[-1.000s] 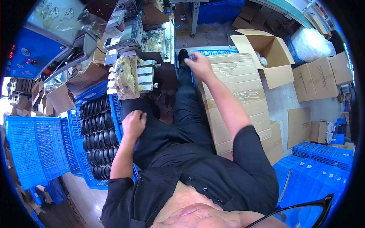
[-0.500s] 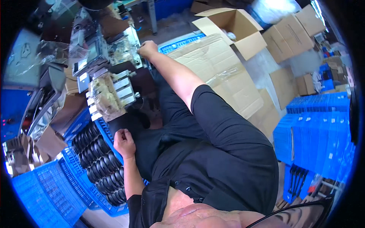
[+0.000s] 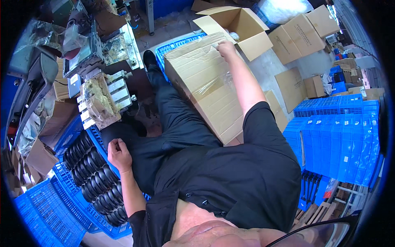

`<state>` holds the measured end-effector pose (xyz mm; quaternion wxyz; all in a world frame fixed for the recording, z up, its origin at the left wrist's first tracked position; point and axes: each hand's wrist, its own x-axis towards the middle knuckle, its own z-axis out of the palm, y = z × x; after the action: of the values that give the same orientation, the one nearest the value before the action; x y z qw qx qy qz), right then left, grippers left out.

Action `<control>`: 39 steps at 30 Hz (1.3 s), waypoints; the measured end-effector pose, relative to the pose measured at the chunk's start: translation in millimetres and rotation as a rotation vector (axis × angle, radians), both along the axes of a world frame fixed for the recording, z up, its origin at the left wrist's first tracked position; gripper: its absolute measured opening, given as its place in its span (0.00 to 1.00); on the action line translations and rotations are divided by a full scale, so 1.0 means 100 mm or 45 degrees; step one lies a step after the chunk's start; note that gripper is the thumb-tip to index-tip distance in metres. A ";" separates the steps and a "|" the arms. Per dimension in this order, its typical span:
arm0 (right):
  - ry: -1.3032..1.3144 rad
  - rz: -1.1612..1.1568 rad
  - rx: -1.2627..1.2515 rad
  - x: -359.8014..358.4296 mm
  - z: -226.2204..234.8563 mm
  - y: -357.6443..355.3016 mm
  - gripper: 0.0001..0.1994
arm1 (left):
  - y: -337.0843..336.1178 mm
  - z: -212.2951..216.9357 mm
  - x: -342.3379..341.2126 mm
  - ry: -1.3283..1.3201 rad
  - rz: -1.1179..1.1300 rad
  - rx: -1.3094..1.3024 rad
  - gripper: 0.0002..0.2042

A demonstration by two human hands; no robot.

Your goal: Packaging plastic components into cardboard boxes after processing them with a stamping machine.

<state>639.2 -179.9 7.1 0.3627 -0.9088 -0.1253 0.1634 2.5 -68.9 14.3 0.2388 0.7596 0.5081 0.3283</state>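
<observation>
The cardboard box (image 3: pixel 193 66) lies beside the person's right leg (image 3: pixel 175 105), long axis running forward, its far end by the nearer right hand (image 3: pixel 227 48), while the left hand (image 3: pixel 119 155) hangs near the blue crate (image 3: pixel 98 141), both curled, though whether on anything I can't tell.

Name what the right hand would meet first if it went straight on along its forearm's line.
Probably the open carton's left flap, though depth is unclear: the right hand might pass above it.
</observation>
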 end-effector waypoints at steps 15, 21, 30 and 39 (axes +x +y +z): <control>-0.176 0.075 0.191 -1.02 -0.19 -0.61 0.14 | -0.02 0.01 -0.01 0.120 -0.016 0.058 0.05; -0.306 0.078 -0.049 -0.82 -0.22 -0.44 0.12 | -0.01 -0.07 0.04 0.056 -0.007 0.055 0.05; -0.462 0.272 0.015 -0.89 -0.06 -0.50 0.18 | -0.03 0.04 0.04 0.113 -0.008 0.044 0.04; -0.574 0.321 -0.263 -0.38 -0.05 0.56 0.15 | -0.03 0.00 0.04 0.120 0.008 0.005 0.07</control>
<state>601.0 -123.7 1.8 0.2079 -0.9317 -0.2976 0.0129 6.4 -71.5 14.2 0.2122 0.7730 0.5207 0.2938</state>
